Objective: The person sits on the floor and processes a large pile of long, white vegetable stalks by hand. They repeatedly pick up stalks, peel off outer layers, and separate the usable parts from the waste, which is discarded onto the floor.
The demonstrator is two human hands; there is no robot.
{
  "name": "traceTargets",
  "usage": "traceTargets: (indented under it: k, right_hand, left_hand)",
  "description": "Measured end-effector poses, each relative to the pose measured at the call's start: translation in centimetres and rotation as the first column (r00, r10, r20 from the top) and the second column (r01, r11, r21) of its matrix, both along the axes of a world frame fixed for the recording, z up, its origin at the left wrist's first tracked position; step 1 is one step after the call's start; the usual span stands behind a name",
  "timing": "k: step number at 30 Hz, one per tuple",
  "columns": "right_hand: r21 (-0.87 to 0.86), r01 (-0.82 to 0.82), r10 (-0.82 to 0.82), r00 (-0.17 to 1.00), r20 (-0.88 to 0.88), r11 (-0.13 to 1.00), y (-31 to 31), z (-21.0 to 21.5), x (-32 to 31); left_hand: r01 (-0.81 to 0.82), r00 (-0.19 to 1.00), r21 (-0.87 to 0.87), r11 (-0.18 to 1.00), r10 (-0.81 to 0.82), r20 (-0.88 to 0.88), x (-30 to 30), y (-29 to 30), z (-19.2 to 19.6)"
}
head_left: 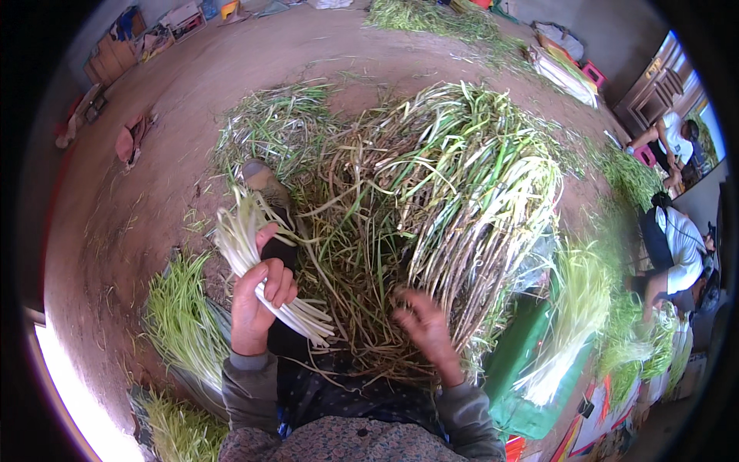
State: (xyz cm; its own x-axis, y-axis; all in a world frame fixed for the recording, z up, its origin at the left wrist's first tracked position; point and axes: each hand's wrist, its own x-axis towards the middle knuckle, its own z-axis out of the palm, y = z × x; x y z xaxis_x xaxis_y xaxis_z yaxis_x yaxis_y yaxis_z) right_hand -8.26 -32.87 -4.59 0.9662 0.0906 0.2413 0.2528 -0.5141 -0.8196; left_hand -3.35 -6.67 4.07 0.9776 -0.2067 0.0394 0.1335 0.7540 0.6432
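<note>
My left hand (263,296) is wrapped round a bunch of long white stalks (306,319), like cleaned chives or young garlic shoots. The bunch slants from upper left to lower right, its pale ends lying over my lap. To its right, my right hand (425,327) hovers over the near edge of a large heap of untrimmed green stalks (485,185). Its fingers are curled but apart, slightly blurred, and I see nothing in them. Brown, dry leaf scraps (362,285) lie between my hands. One shoe (262,175) pokes out beside the heap.
On my right, pale stalks (566,323) lie on a green block-like bundle (516,362). Green bunches (181,312) rest at my left. Beyond are a scrap pile (277,123) and more greens (431,19). Two people (681,246) sit at the right among greens.
</note>
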Motion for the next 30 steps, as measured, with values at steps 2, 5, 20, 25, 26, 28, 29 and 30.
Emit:
traceTargets:
  k: [2,5,20,25,26,28,29,30]
  right_hand:
    - [0.089,0.304,-0.313,0.942,0.121,0.948,-3.4,0.2,1.4]
    - [-0.049,0.574,-0.571,0.819,0.056,0.818,-6.4,1.9,4.0]
    - [0.307,-0.058,0.11,0.982,-0.155,0.95,2.0,5.3,-2.0]
    - [0.326,-0.108,0.171,0.97,-0.171,0.939,2.9,5.5,-1.9]
    - [0.316,-0.107,0.182,0.959,-0.217,0.943,2.5,5.6,-1.6]
    - [0.307,-0.102,0.184,0.95,-0.252,0.946,2.1,5.5,-1.4]
    - [0.306,-0.097,0.176,0.954,-0.242,0.947,2.1,5.4,-1.3]
    - [0.306,-0.092,0.168,0.958,-0.232,0.948,2.0,5.3,-1.2]
  left_hand:
    - [0.06,0.985,0.036,0.998,-0.065,0.161,0.5,-1.2,1.9]
    - [0.126,0.985,0.015,0.992,-0.127,0.118,0.9,-2.7,1.8]
    - [0.258,0.964,0.421,0.87,-0.204,-0.17,-0.8,-8.4,-0.6]
    - [0.166,0.982,0.51,0.844,-0.095,-0.163,-0.7,-8.1,-0.7]
    - [0.156,0.985,0.509,0.846,-0.093,-0.147,-0.7,-7.9,-1.1]
    - [0.128,0.989,0.492,0.861,-0.075,-0.126,-0.6,-7.8,-1.5]
    - [0.122,0.989,0.484,0.867,-0.068,-0.129,-0.5,-7.8,-1.8]
    - [0.116,0.99,0.475,0.872,-0.061,-0.131,-0.4,-7.9,-2.1]
